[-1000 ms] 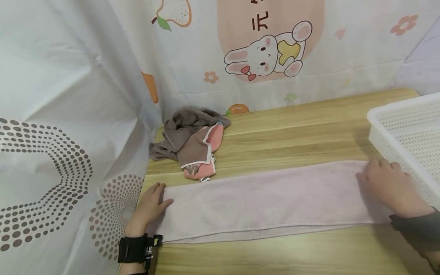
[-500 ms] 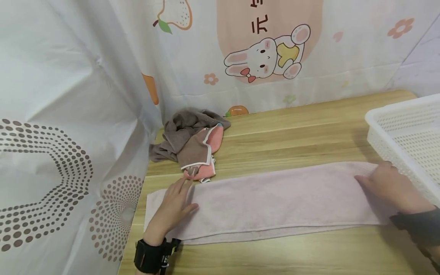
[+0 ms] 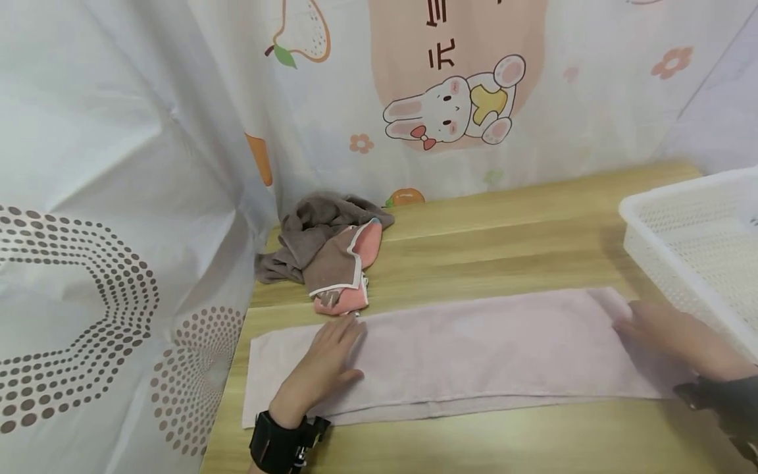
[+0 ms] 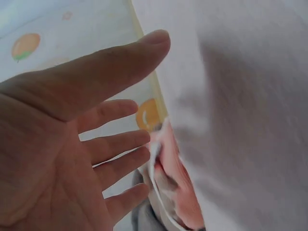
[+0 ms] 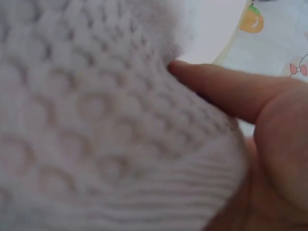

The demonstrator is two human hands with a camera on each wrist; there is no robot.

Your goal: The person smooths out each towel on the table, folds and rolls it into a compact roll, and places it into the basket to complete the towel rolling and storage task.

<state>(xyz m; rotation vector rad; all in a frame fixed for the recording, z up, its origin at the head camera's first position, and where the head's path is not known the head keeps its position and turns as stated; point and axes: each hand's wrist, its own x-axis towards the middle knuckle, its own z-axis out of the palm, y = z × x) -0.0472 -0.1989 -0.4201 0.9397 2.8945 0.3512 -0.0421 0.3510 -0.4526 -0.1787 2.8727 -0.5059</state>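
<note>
A folded, pale pink towel (image 3: 474, 359) lies lengthwise across the wooden table (image 3: 509, 253). The left hand (image 3: 320, 368) is over its left part, fingers straight and slightly spread, thumb apart. The right hand (image 3: 681, 336) pinches the towel's right end between thumb and fingers, near a white perforated basket (image 3: 645, 253). That basket runs out of view; from here I can't tell everything it holds.

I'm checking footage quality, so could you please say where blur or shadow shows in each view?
Head view: right hand blurred, with a shadow beside it on the pale pink towel, which is fairly clear; left wrist view: soft focus, a broad shadow across the towel; right wrist view: the towel's dimpled surface blurred.
</note>
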